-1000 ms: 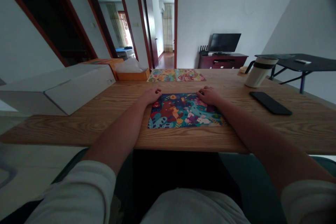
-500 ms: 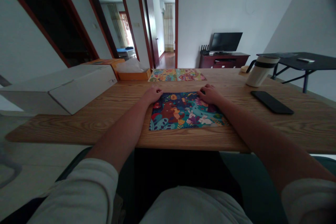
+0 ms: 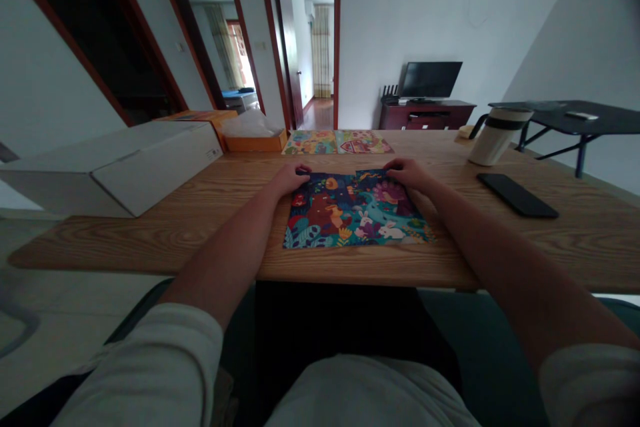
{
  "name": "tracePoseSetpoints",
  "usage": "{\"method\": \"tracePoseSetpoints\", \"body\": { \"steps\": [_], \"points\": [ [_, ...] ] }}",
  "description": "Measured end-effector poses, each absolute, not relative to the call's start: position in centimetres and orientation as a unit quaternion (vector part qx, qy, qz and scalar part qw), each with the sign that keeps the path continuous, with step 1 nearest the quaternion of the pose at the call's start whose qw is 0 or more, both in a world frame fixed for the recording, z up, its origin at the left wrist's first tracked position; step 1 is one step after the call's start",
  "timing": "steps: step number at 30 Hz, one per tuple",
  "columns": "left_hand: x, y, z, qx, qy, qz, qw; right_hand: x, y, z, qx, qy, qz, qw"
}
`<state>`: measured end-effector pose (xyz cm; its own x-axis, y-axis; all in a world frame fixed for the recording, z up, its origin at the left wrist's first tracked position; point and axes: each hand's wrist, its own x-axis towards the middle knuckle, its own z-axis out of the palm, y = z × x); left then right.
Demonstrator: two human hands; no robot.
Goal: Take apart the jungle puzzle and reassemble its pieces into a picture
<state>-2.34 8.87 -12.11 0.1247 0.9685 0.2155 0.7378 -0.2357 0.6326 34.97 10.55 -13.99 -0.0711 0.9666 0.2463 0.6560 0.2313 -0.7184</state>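
— Pale-walled room, two open doorways ahead, wooden table [image 3: 150, 240] crossing below. Hands?

— Left hand [image 3: 290, 179] and right hand [image 3: 410, 175] both at the far edge of an illustrated sheet [image 3: 350, 213] of a bear and rabbits, the sheet lying between the forearms. Neither fist clenched; fingers gently curved. No telling whether they pinch the edge or only press on it.

— Change since half a second ago?

— Right hand farther right and farther along the far edge, its fingertips [image 3: 395, 165] now reaching past it. Far edge of the sheet a little higher in view, slightly uneven right of centre. Lifted or merely slid? Impossible to say.

— Meaning?

— Sheet's far side under both hands, near side still flat on the wood, nothing clearly off the table.

— Around the hands?

— Beyond the fingers, two more picture sheets [image 3: 337, 143] side by side; past the left hand, an orange tissue box [image 3: 255, 141] and a long white carton [image 3: 150, 173]; past the right hand, a black phone [image 3: 517, 195] and a white tumbler [image 3: 495, 138].
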Motion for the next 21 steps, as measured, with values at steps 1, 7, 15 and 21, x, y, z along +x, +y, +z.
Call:
{"method": "tracePoseSetpoints", "body": {
  "steps": [1,7,15,21],
  "points": [
    [-2.3,8.8,-12.1,0.714,0.582,0.323,0.218,35.2,10.5,-13.9,-0.578,-0.681,0.253,0.372],
    [-2.1,7.8,-11.5,0.562,0.550,0.413,0.459,36.2,10.1,-13.2,-0.546,-0.555,0.485,0.399],
    [-2.9,6.9,-10.2,0.489,0.541,0.365,0.578,37.3,9.3,-12.2,-0.520,-0.519,0.616,0.283],
    [-4.0,6.3,-9.3,0.475,0.578,0.277,0.603,37.4,8.3,-11.7,-0.505,-0.479,0.676,0.241]
  ]
}}
